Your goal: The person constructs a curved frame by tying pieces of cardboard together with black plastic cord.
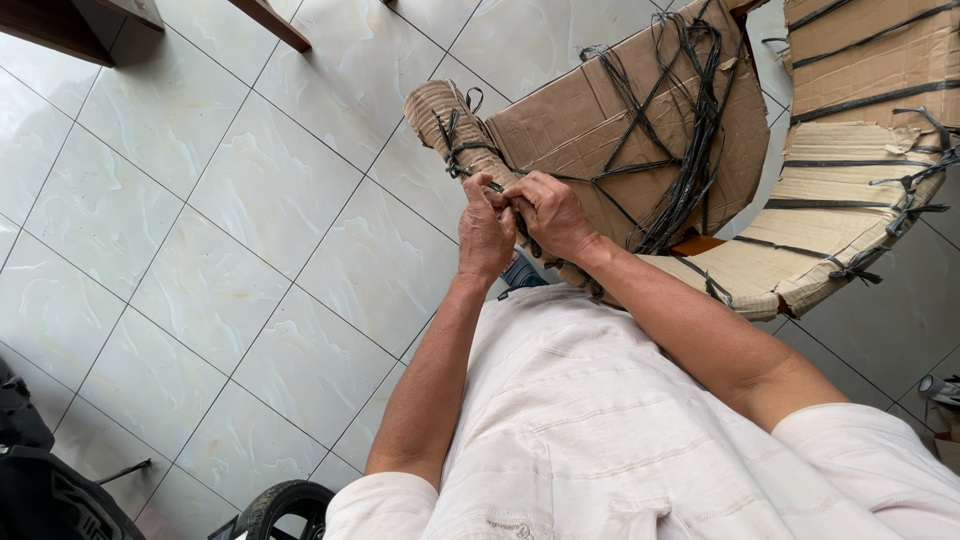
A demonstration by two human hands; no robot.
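Note:
A piece of furniture wrapped in brown cardboard and bound with black plastic straps stands in front of me. My left hand and my right hand are pressed together at a wrapped arm of it, fingers closed on a black strap near a knot. Whether either hand also holds a small tool is hidden by the fingers. Both forearms reach out from my pale shirt.
Glossy pale floor tiles spread to the left. Another cardboard-wrapped, strapped piece stands at the right. Dark wooden furniture legs sit at the top left. A black wheel and dark objects lie at the bottom left.

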